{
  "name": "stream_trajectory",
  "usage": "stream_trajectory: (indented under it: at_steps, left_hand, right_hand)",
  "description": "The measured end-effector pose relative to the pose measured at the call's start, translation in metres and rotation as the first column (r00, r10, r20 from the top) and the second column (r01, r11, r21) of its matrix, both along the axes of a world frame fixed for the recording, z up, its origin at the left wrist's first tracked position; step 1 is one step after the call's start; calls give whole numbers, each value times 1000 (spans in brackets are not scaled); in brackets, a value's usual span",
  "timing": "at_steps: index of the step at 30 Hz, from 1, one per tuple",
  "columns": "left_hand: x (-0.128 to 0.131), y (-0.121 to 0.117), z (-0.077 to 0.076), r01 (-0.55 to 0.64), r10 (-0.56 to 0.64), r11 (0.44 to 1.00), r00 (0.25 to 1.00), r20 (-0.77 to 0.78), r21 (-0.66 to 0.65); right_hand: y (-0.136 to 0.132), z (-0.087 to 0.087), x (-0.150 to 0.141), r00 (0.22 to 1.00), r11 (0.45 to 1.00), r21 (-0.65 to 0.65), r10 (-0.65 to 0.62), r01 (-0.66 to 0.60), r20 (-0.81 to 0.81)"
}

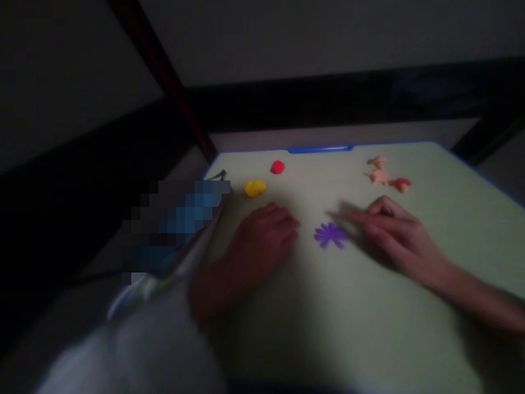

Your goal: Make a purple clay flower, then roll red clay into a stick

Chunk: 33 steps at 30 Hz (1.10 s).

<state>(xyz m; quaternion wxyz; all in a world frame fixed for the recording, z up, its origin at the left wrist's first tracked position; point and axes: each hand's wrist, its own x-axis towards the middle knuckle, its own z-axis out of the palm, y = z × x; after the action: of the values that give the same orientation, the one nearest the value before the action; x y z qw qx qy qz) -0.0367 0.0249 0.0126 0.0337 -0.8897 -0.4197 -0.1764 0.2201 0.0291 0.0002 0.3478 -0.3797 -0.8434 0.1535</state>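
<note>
A purple flower shape with several narrow petals (pixel 330 235), apparently modelling clay, lies flat on the pale tabletop (pixel 328 317) between my hands. Left of it, my left hand (pixel 266 235) rests on the table, palm down, its fingers loosely bent and holding nothing that I can see. My right hand (pixel 394 232) hovers just right of the petals. Its index finger points left with the thumb pressed close beneath it, and the other fingers are curled in. Whether something small sits between finger and thumb is too dim and blurred to make out.
Beyond my left hand lie a yellow lump (pixel 255 188) and a red lump (pixel 278 167). Peach and reddish clay pieces (pixel 379 175) sit at the far right. A blue clip or handle (pixel 320 149) marks the far edge. A pixelated bluish object (pixel 184 219) stands along the left edge.
</note>
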Motion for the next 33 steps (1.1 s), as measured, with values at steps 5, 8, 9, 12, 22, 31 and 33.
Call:
stream_trajectory:
  at_steps: [5,8,9,12,22,31,33]
  left_hand:
    - [4,1,-3,-9,5,1000,969,-246,-17]
    - [6,1,-6,-7,2,1000,980,-201,-24]
    - [7,0,-6,-9,5,999,993,-115,-38]
    - [12,-3,-5,14,74,970,934,350,-242]
    - [21,-9,-22,420,441,622,510,739,-661]
    - [24,-16,-28,266,373,722,628,683,-639]
    - [23,-16,-33,154,289,806,741,607,-571]
  right_hand:
    - [2,-2,1,999,998,41,-39,38,21]
    - [2,-1,-2,998,995,94,-45,41,39]
    - [1,0,-4,998,993,112,-44,40,38]
    - [-4,8,-16,1000,991,132,14,-18,26]
    - [-25,8,-60,987,971,211,132,-110,-91]
    - [-28,-3,-64,991,950,297,120,-95,-67]
    - [-28,-2,-62,991,959,259,127,-111,-45]
